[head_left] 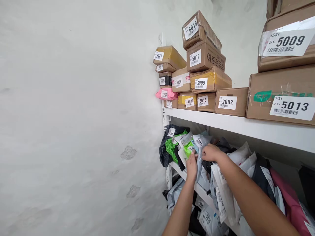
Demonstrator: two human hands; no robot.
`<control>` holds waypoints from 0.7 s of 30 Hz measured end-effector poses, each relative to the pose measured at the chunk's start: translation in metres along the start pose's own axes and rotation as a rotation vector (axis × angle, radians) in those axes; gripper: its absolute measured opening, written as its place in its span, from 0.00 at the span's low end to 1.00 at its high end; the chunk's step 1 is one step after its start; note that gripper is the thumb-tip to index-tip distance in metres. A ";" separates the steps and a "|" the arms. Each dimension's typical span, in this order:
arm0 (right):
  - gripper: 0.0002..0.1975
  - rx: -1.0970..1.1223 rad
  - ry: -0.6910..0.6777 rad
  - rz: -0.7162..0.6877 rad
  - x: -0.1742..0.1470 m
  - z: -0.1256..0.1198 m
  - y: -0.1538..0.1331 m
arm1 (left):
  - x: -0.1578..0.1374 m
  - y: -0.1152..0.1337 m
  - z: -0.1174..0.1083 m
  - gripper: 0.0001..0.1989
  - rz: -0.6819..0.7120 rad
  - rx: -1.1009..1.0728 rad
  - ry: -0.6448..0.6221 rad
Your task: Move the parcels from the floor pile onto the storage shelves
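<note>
My left hand (pixel 191 166) reaches in among soft mailing bags on the middle shelf, its fingers bent against a bright green bag (pixel 189 147) and a light grey bag labelled 5016 (pixel 199 141). What those fingers hold is hidden. Just right of that grey bag, my right hand (pixel 211 152) is closed with its knuckles up, above a black plastic bag (pixel 207 165). Its fingertips are out of sight, so their grip cannot be made out. Left of both hands lie another green bag (pixel 172 149) and a dark bag labelled 7021 (pixel 164 147).
Numbered cardboard boxes (pixel 205 55) are stacked on the white shelf (pixel 236 123) above my hands. White bags (pixel 225 193) and a dark pink bag (pixel 286 190) crowd the right side. More parcels (pixel 208 219) fill the shelf below. A pale wall (pixel 86 114) stands at left.
</note>
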State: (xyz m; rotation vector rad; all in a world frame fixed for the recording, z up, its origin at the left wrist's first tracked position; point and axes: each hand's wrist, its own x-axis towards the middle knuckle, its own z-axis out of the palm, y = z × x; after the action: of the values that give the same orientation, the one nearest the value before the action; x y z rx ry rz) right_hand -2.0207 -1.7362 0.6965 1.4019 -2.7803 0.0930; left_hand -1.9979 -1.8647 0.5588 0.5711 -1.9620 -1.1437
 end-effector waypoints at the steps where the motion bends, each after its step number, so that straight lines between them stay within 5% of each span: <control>1: 0.13 -0.004 -0.001 -0.002 0.000 0.000 0.000 | 0.006 0.000 -0.001 0.20 -0.013 0.030 -0.003; 10: 0.13 -0.027 -0.001 -0.003 -0.001 0.001 -0.001 | 0.040 0.017 0.011 0.15 -0.143 0.403 -0.126; 15: 0.14 -0.020 0.002 0.007 -0.001 0.001 0.001 | 0.030 0.010 0.009 0.15 -0.020 0.440 -0.161; 21: 0.11 -0.011 0.012 -0.001 0.004 0.003 0.002 | 0.021 -0.003 -0.021 0.11 0.153 0.390 -0.073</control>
State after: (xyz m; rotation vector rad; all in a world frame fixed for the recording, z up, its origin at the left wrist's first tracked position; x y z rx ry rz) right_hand -2.0246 -1.7382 0.6934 1.3953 -2.7668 0.0859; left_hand -1.9939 -1.8917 0.5704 0.5719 -2.2677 -0.6987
